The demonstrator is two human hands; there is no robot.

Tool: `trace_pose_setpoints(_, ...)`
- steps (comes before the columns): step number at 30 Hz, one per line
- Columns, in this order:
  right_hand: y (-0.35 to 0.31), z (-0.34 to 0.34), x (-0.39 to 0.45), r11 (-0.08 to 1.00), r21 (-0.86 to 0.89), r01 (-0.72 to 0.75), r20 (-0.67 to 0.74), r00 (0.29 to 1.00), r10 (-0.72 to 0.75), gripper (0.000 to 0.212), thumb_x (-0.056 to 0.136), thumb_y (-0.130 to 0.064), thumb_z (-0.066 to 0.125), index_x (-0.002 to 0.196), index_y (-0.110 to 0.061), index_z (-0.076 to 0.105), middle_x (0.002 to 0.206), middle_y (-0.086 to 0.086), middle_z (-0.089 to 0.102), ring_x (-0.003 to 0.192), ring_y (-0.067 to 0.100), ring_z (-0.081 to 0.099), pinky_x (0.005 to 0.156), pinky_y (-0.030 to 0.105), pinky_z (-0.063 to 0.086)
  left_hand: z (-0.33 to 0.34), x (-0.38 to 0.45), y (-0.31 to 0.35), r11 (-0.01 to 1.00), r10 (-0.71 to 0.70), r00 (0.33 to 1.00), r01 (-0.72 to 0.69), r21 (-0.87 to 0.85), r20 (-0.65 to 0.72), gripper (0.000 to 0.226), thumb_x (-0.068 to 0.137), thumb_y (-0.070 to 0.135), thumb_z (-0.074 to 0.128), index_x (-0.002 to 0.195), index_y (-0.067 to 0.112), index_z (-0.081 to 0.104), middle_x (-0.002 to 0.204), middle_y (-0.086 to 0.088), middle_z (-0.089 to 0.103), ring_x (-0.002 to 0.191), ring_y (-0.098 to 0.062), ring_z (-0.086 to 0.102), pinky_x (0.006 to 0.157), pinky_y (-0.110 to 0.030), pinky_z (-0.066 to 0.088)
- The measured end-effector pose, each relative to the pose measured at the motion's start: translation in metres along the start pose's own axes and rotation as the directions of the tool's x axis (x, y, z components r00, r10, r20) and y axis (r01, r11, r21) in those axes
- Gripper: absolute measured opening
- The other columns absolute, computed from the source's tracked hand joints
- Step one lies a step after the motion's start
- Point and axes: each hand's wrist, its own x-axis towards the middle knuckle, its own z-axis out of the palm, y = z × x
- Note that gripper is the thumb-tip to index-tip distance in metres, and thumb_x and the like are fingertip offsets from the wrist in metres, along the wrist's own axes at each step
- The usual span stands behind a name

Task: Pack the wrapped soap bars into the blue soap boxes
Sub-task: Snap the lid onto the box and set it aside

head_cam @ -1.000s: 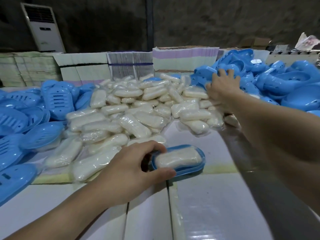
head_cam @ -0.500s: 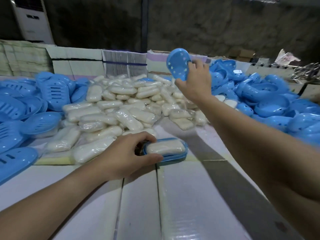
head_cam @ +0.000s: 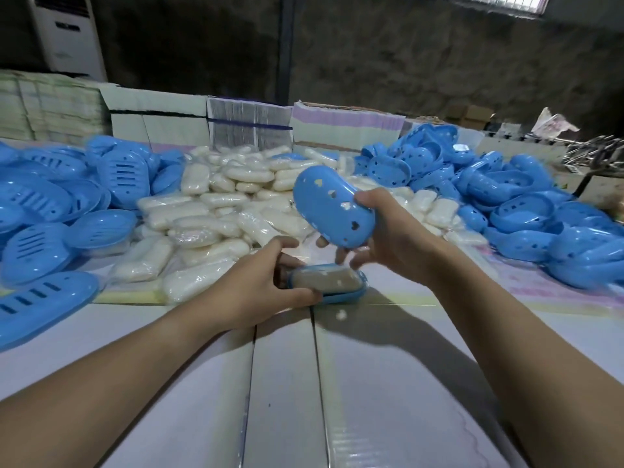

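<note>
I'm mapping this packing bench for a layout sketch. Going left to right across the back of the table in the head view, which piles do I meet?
Slotted blue plastic soap-box halves → wrapped white soap bars → blue plastic halves with punched holes.

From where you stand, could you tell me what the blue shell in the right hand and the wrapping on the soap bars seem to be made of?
The blue shell looks like moulded plastic with a smooth, slightly glossy finish: uniform colour, rounded edges, punched holes. The wrapping on the soap bars seems to be thin clear film: it glints and wrinkles over the pale bars. The exact plastic cannot be told.
</note>
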Motion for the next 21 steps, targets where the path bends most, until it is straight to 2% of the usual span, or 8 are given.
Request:
trace_pose_setpoints(2, 0.006, -0.006, -0.009, 0.992, 0.118, -0.051, 0.179, 0.983, 0.029, 0.057, 0.091, -0.050, 0.034, 0.131, -0.014, 0.052, 0.110, 0.025, 0.068, 0.065, 0.027, 0.058, 0.057, 0.031, 0.047, -0.001, 0.001, -0.002, 0.997, -0.020, 1.000, 0.021, -0.076, 0.015, 0.105, 0.061, 0.045, 0.092, 0.147, 0.031, 0.032, 0.115, 0.018, 0.069, 0.091, 0.006, 0.065, 0.090, -0.021, 0.049)
trace_pose_setpoints(5, 0.009, -0.011, -0.012, 0.983, 0.123, -0.137, 0.271, 0.957, 0.100, 0.053, 0.090, -0.048, 0.036, 0.130, -0.020, 0.057, 0.107, 0.026, 0.067, 0.061, 0.029, 0.058, 0.051, 0.029, 0.049, -0.002, 0.002, -0.002, 0.987, -0.021, 1.000, 0.024, -0.158, 0.019, 0.128, 0.046, 0.051, 0.088, 0.154, 0.034, 0.022, 0.107, 0.016, 0.072, 0.081, 0.000, 0.067, 0.082, -0.024, 0.050)
trace_pose_setpoints(7, 0.010, -0.008, -0.009, 0.987, 0.053, -0.154, 0.185, 0.972, 0.142, 0.043, 0.086, -0.043, 0.044, 0.122, -0.033, 0.065, 0.107, 0.022, 0.068, 0.064, 0.028, 0.060, 0.048, 0.029, 0.049, -0.001, 0.003, -0.002, 0.987, 0.008, 1.000, -0.006, -0.158, 0.012, 0.123, 0.045, 0.054, 0.086, 0.151, 0.041, 0.025, 0.104, 0.014, 0.072, 0.078, 0.001, 0.066, 0.079, -0.022, 0.049)
trace_pose_setpoints(9, 0.012, -0.001, -0.006, 0.986, -0.096, -0.134, -0.039, 0.991, 0.131, 0.036, 0.085, -0.031, 0.053, 0.118, -0.040, 0.065, 0.110, 0.018, 0.067, 0.070, 0.022, 0.062, 0.047, 0.029, 0.049, -0.002, 0.003, -0.003, 0.989, 0.040, 0.999, -0.039, -0.146, 0.008, 0.109, 0.047, 0.056, 0.084, 0.142, 0.052, 0.032, 0.101, 0.014, 0.071, 0.080, 0.002, 0.067, 0.078, -0.019, 0.049)
trace_pose_setpoints(13, 0.018, 0.013, 0.000, 0.870, -0.489, 0.070, -0.270, 0.936, -0.227, 0.030, 0.094, -0.021, 0.057, 0.119, -0.034, 0.065, 0.093, 0.005, 0.065, 0.077, 0.012, 0.060, 0.064, 0.023, 0.046, -0.003, 0.001, -0.001, 0.989, 0.108, 0.994, -0.105, -0.101, 0.023, 0.081, 0.060, 0.052, 0.084, 0.132, 0.050, 0.047, 0.098, 0.027, 0.069, 0.082, 0.002, 0.067, 0.070, -0.011, 0.048)
trace_pose_setpoints(16, 0.014, 0.017, -0.005, 0.659, -0.729, 0.185, -0.105, 0.921, -0.375, 0.024, 0.092, -0.033, 0.064, 0.115, -0.028, 0.070, 0.100, -0.008, 0.067, 0.084, -0.001, 0.057, 0.075, 0.014, 0.043, -0.003, 0.001, -0.001, 0.988, 0.126, 0.992, -0.124, -0.091, 0.013, 0.064, 0.071, 0.040, 0.088, 0.125, 0.044, 0.054, 0.099, 0.021, 0.069, 0.077, 0.001, 0.066, 0.065, -0.011, 0.047)
trace_pose_setpoints(19, 0.013, 0.015, -0.011, 0.593, -0.781, 0.197, 0.123, 0.979, -0.165, 0.050, 0.082, -0.048, 0.074, 0.129, -0.037, 0.061, 0.116, -0.017, 0.058, 0.102, -0.003, 0.051, 0.085, 0.020, 0.042, -0.004, 0.001, -0.002, 0.991, 0.109, 0.994, -0.108, -0.079, 0.010, 0.054, 0.071, 0.044, 0.087, 0.117, 0.045, 0.057, 0.102, 0.021, 0.068, 0.077, 0.001, 0.065, 0.065, -0.014, 0.048)
trace_pose_setpoints(21, 0.015, 0.011, -0.013, 0.581, -0.788, 0.204, 0.160, 0.979, -0.127, 0.065, 0.079, -0.039, 0.079, 0.138, -0.038, 0.053, 0.123, -0.018, 0.055, 0.106, -0.003, 0.049, 0.088, 0.015, 0.041, -0.005, 0.000, -0.002, 0.994, 0.096, 0.995, -0.095, -0.062, 0.020, 0.061, 0.066, 0.051, 0.087, 0.118, 0.048, 0.054, 0.107, 0.022, 0.067, 0.083, 0.002, 0.066, 0.070, -0.018, 0.049)
